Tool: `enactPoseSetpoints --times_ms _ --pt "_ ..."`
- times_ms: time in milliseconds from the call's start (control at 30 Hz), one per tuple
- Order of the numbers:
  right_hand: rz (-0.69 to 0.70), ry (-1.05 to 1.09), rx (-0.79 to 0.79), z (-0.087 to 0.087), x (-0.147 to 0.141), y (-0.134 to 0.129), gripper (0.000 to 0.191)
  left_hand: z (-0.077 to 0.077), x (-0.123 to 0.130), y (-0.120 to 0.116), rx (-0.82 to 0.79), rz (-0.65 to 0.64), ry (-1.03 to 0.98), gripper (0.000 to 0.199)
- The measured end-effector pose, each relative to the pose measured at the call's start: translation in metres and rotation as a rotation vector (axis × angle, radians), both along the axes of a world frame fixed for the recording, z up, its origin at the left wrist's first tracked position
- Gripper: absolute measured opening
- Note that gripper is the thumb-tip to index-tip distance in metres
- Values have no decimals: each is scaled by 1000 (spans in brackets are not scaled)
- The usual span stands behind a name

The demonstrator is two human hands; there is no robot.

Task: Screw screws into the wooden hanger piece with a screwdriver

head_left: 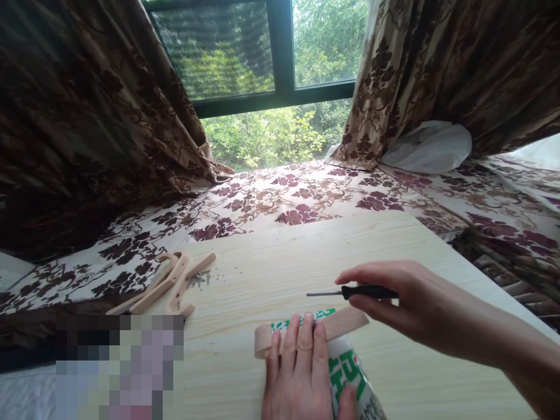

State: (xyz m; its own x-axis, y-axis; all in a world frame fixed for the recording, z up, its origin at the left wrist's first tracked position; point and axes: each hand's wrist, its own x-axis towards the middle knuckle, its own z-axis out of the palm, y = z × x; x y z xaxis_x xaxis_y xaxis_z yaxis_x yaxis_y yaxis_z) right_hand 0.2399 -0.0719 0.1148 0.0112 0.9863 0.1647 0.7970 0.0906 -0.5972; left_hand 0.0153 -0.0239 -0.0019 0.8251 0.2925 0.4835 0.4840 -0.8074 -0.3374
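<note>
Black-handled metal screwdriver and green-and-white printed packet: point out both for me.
Black-handled metal screwdriver (370, 291): head view, on the handle.
Green-and-white printed packet (347, 373): head view, on the large green lettering.

Lettering on the package: partly legible at best

Printed matter observed on one item, the white plastic package (345, 350) beneath the left hand (301, 361). Large green characters (347, 376), apparently Chinese, run down its right part; the hand and its thumb cover part of the print, so the wording cannot be read. Green print with white marks (324, 313) borders the far edge, partly hidden by fingers and the wooden piece (347, 324). Smaller grey characters (371, 406) sit near the lower right edge, too blurred to read.
</note>
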Motion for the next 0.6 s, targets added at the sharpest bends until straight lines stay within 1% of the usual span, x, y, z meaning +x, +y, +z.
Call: enactPoseSetpoints --times_ms 100,200,400,600 --pt "101 -148 -36 15 -2 6 20 -1 3 -2 -14 7 -38 62" --pt "163 -228 -58 22 -7 9 19 0 5 -5 -36 4 -62 64" --pt "208 -265 -70 23 -12 8 19 1 7 -8 -94 19 -106 63" --pt "213 -293 -94 26 -13 9 20 0 7 -8 -63 18 -90 63"
